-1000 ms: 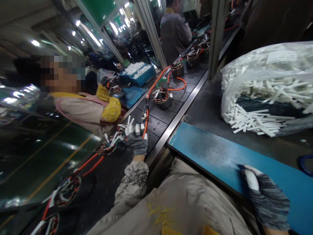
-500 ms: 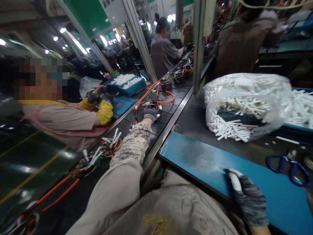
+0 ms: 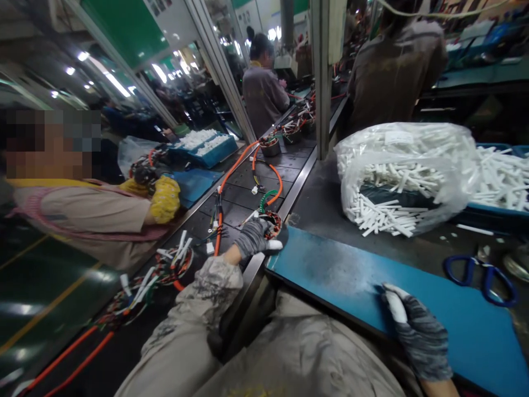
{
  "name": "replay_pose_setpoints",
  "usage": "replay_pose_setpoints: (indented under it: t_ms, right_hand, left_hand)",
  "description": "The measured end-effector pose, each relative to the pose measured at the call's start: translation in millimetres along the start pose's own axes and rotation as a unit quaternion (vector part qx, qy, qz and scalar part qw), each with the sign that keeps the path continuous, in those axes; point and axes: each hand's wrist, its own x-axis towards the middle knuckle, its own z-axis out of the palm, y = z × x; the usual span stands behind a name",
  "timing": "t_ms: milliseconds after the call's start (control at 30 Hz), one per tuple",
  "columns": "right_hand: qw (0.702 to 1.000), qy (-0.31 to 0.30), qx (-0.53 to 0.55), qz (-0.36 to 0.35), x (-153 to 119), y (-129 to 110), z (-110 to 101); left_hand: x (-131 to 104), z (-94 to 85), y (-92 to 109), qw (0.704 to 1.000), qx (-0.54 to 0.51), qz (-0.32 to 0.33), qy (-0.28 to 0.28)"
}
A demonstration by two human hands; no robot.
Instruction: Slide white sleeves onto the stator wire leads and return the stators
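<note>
1. The person's left hand (image 3: 254, 240), in a grey knit glove with white tips, gripped a wound ring (image 3: 273, 223), its fingers bent at the near left side and its thumb stretched toward the right.
2. That ring was at the metal rail (image 3: 300, 187), just beside the far left corner of a blue mat (image 3: 351, 275); a green coil (image 3: 268, 199) and an orange cable (image 3: 278, 175) lay on its far side.
3. The right hand (image 3: 417, 331), gloved alike, was over the mat's near edge, half curled; whether its fingertips pinched anything could not be told.
4. Beyond the mat, a clear bag (image 3: 433, 143) lay open with white tubes (image 3: 384, 215) spilling out, and blue-handled cutters (image 3: 482, 258) lay at the right.
5. Wire bundles (image 3: 177, 264) with white sleeves lay left of the left hand.
6. At the far left, a co-worker in yellow sleeves (image 3: 165, 201) held a wired part (image 3: 144, 165) near a blue tray (image 3: 219, 150) of white pieces.
</note>
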Motion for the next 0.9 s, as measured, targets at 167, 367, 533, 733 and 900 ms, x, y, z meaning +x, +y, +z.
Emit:
replay_pose_setpoints:
  t_ms: [167,367,533,733,900]
  right_hand:
    - [0.971,0.040,0.016,-0.235,13.9,-44.5,15.1]
    - [0.923,0.014,-0.030,-0.383,48.6,-77.6,33.5]
    - [0.911,-0.078,0.020,-0.405,69.9,-68.2,23.2]
    - [0.945,-0.209,0.198,-0.156,93.1,-67.3,6.7]
    - [0.918,-0.234,0.316,0.054,103.3,-66.5,4.6]
  left_hand:
    - [-15.5,51.9,72.0,0.995,0.026,-0.021,-0.090]
    - [2.7,32.2,79.5,0.913,-0.296,0.267,-0.090]
    - [70.9,34.2,34.1,0.923,-0.189,0.330,-0.065]
    - [60.1,51.1,39.0,0.967,-0.029,0.228,-0.110]
    - [9.3,49.6,45.5,0.995,-0.005,0.101,-0.029]
